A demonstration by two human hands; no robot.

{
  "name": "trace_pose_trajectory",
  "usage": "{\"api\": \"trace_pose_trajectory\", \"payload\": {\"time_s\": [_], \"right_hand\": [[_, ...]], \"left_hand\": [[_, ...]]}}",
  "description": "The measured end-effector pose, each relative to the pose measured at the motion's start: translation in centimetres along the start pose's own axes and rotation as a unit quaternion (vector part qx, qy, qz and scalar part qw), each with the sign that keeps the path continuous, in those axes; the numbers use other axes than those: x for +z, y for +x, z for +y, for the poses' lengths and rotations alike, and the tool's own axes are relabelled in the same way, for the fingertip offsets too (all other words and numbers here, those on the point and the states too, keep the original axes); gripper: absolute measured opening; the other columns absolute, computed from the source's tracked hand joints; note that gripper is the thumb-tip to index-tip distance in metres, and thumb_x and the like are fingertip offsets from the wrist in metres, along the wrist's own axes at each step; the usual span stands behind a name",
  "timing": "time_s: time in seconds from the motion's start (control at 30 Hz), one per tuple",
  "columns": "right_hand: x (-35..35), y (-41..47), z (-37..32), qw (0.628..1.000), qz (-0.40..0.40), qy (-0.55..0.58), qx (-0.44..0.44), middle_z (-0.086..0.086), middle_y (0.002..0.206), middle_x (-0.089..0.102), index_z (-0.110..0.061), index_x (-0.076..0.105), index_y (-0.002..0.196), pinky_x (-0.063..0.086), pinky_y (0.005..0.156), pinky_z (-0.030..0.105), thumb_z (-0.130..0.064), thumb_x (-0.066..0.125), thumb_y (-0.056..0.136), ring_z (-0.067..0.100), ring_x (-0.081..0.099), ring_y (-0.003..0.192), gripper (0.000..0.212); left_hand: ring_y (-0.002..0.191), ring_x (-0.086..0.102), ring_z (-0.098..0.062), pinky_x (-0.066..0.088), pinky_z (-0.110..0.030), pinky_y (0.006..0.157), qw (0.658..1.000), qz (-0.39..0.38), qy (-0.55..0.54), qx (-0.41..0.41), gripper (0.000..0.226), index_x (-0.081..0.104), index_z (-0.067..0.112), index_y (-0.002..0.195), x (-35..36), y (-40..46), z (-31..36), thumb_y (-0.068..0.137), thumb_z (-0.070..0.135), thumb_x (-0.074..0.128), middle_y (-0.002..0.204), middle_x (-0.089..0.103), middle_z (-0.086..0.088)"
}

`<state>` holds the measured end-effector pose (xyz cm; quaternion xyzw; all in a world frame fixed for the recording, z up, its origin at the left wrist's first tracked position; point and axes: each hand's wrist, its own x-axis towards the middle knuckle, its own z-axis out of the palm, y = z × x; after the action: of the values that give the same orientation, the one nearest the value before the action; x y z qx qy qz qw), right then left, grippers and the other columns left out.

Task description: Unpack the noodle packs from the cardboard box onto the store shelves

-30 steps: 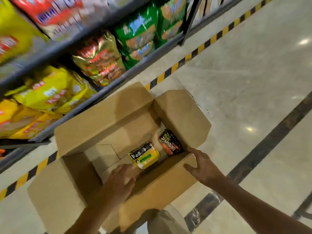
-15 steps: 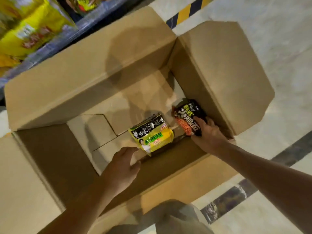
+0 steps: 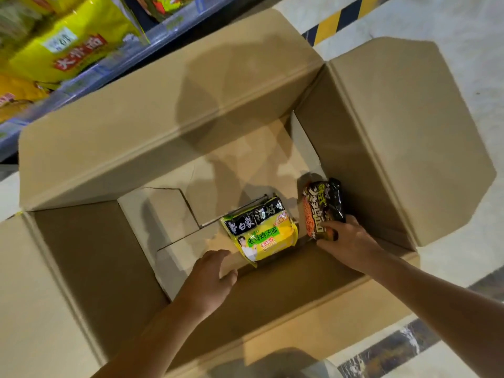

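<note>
In the head view, a large brown cardboard box point(image 3: 191, 110) is sitting open on a pale polished floor point(image 3: 450, 28), all 4 flaps folded outward. 2 noodle packs are lying on the box bottom, close to its near wall and toward its right end. The yellow and black plastic noodle pack point(image 3: 260, 233) is lying flat, tilted, near the middle of the near wall. The black and orange plastic noodle pack point(image 3: 321, 205) is standing just beside it, in the near right corner of the box, leaning against the right wall.

The right hand point(image 3: 347, 238) is reaching down over the near wall and gripping the black and orange pack, its fingers point(image 3: 328, 227) curling over the pack's lower end. The left hand point(image 3: 210, 279) is reaching into the box just beside the yellow pack's near left corner; its fingers are loosely bent and holding nothing, and whether they are touching the pack cannot be told.

Beyond the far flap, a grey metal store shelf point(image 3: 81, 80) is carrying large yellow snack bags point(image 3: 71, 47). A yellow and black striped floor marking point(image 3: 332, 23) is running along the shelf's foot.
</note>
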<state>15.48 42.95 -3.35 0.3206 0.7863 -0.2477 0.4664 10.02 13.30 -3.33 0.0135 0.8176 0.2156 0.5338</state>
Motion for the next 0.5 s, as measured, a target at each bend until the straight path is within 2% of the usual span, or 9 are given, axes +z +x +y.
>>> {"api": "trace_pose_trajectory", "payload": {"time_s": [0.1, 0.2, 0.27, 0.33, 0.43, 0.5], "right_hand": [[0.1, 0.5, 0.0, 1.000, -0.011, 0.013, -0.014, 0.010, 0.137, 0.036, -0.031, 0.048, 0.145, 0.044, 0.105, 0.038, -0.044, 0.065, 0.091, 0.033, 0.051, 0.123, 0.058], [0.7, 0.6, 0.1, 0.999, -0.035, -0.018, -0.035, 0.008, 0.140, 0.033, -0.038, 0.038, 0.149, 0.047, 0.100, 0.036, -0.048, 0.061, 0.093, 0.032, 0.054, 0.122, 0.062], [1.0, 0.7, 0.1, 0.997, -0.046, -0.029, -0.048, 0.007, 0.144, 0.031, -0.044, 0.032, 0.150, 0.048, 0.100, 0.035, -0.050, 0.059, 0.093, 0.030, 0.054, 0.124, 0.062], [1.2, 1.1, 0.2, 0.997, -0.045, -0.026, -0.055, 0.006, 0.147, 0.029, -0.046, 0.031, 0.149, 0.048, 0.101, 0.035, -0.052, 0.058, 0.093, 0.030, 0.053, 0.125, 0.062], [1.3, 1.3, 0.3, 0.998, -0.037, -0.025, -0.055, 0.006, 0.149, 0.027, -0.045, 0.031, 0.150, 0.046, 0.103, 0.034, -0.050, 0.058, 0.094, 0.029, 0.053, 0.125, 0.062], [1.4, 1.4, 0.2, 0.998, -0.015, -0.036, -0.055, 0.006, 0.146, 0.031, -0.043, 0.034, 0.149, 0.047, 0.104, 0.036, -0.049, 0.060, 0.093, 0.029, 0.054, 0.125, 0.062]], "left_hand": [[0.122, 0.051, -0.018, 0.045, -0.032, 0.099, 0.989, 0.012, -0.127, -0.075, 0.045, 0.049, 0.022, 0.137, 1.1, 2.8, 0.5, 0.094, 0.024, 0.063, 0.135, 0.053, 0.002], [0.102, 0.057, -0.013, 0.045, -0.021, 0.081, 0.969, 0.036, -0.217, -0.115, 0.039, 0.048, 0.025, 0.120, 3.0, 5.5, 1.2, 0.089, 0.016, 0.069, 0.114, 0.057, 0.007], [0.103, 0.058, -0.018, 0.047, -0.028, 0.088, 0.956, 0.048, -0.258, -0.128, 0.047, 0.043, 0.030, 0.109, 4.5, 7.3, 1.4, 0.080, 0.014, 0.077, 0.113, 0.058, 0.002], [0.105, 0.060, -0.022, 0.049, -0.034, 0.087, 0.937, 0.063, -0.312, -0.145, 0.054, 0.041, 0.027, 0.109, 6.1, 8.7, 1.6, 0.076, 0.011, 0.080, 0.112, 0.059, -0.001], [0.089, 0.060, -0.013, 0.046, -0.026, 0.069, 0.914, 0.105, -0.351, -0.171, 0.046, 0.044, 0.016, 0.111, 7.0, 9.5, 2.1, 0.081, 0.014, 0.078, 0.104, 0.061, -0.002], [0.086, 0.063, -0.015, 0.045, -0.025, 0.065, 0.904, 0.117, -0.371, -0.178, 0.042, 0.053, 0.012, 0.111, 7.0, 9.8, 1.9, 0.079, 0.018, 0.080, 0.104, 0.066, -0.004]]}}
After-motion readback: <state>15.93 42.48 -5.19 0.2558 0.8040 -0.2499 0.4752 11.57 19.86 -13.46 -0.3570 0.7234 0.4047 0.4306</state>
